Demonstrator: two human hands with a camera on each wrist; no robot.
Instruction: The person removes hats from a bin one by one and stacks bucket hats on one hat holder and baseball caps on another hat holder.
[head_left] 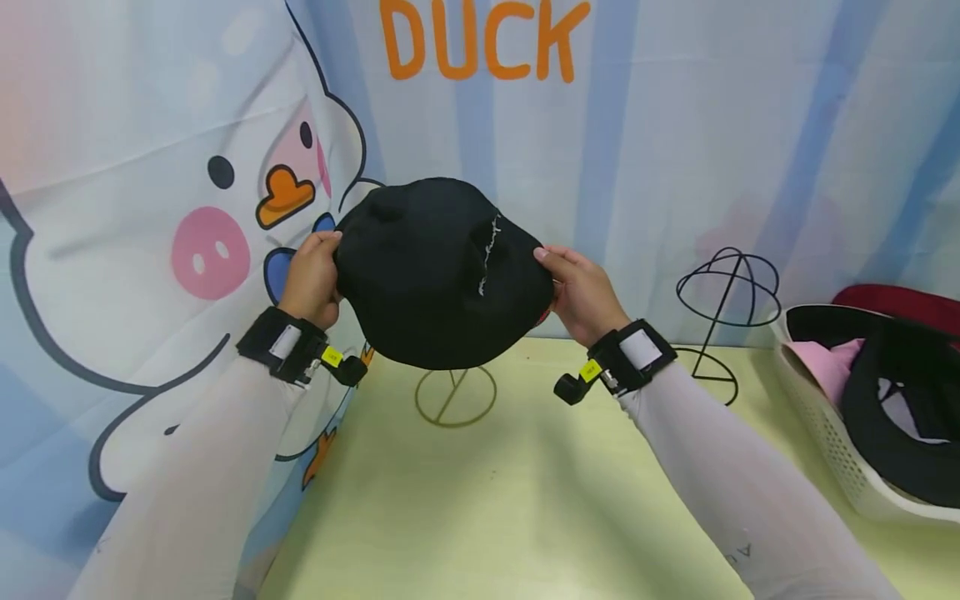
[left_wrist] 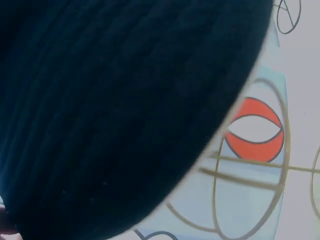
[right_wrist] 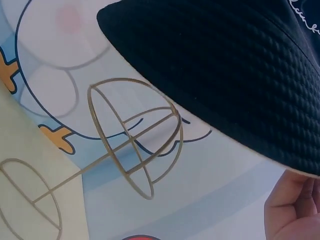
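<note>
The black hat [head_left: 431, 279] hangs aloft over the table [head_left: 525, 508], left hand [head_left: 310, 279] and right hand [head_left: 587, 293] pinching opposite edges! Behind it, a gold stand [right_wrist: 131, 139] near the far edge; to the right, a black stand [head_left: 718, 312], then a basket [head_left: 834, 446] holding hats [head_left: 873, 433].

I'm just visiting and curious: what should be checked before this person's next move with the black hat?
1. Left fingers holding the black hat: ok, at its edge.
2. Right fingers holding it: ok, on the opposite edge.
3. Hat's crown smooth: not ok, creased beside the white lettering.
4. Gold wire stand bare: ok, its dome carries no hat.
5. Hat apart from that stand: cannot tell, they overlap in view.
6. Black wire stand bare: ok.
</note>
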